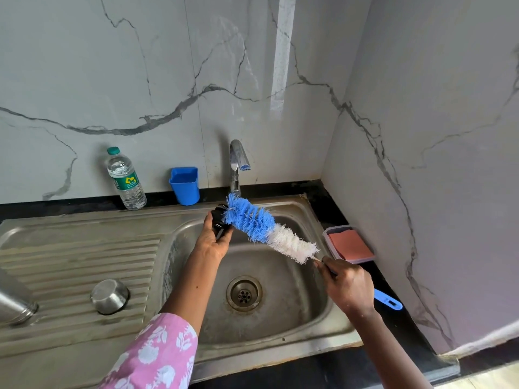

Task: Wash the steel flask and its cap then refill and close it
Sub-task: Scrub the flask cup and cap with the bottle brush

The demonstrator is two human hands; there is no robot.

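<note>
2 hands are engaged over the sink (283, 332). Left hand (212, 244): fingers and thumb curled round the black cap (220, 221), holding it above the basin, just in front of the tap (237, 164). Right hand (348, 286): closed round the stem of the bottle brush (257, 223), just behind the white bristles, with the blue handle (389, 300) projecting past the wrist. The blue bristle tip meets the cap; whether it sits inside the cap or against its rim cannot be told. No water is seen leaving the tap.

Assessment: the step in hand is scrubbing the cap. Recommended practice: keep the cap's open side turned toward the brush, work the tip in with short twists, and turn the cap in the fingers so threads and inner face are all reached. The grip is wet work, so a slip would send the cap toward the drain (243, 293); keeping it low over the basin is advised. A rinse under the tap would need to follow.

The steel flask (14, 303) lies on its side on the drainboard (70, 256) at the left edge of view, mostly cut off, neck uncapped. 1 steel cup (109, 296) stands upside down near it. A plastic bottle (126, 181) and a blue tumbler (185, 186) stand by the wall; a pink sponge (351, 245) lies in a tray (330, 234) on the worktop (407, 332).
</note>
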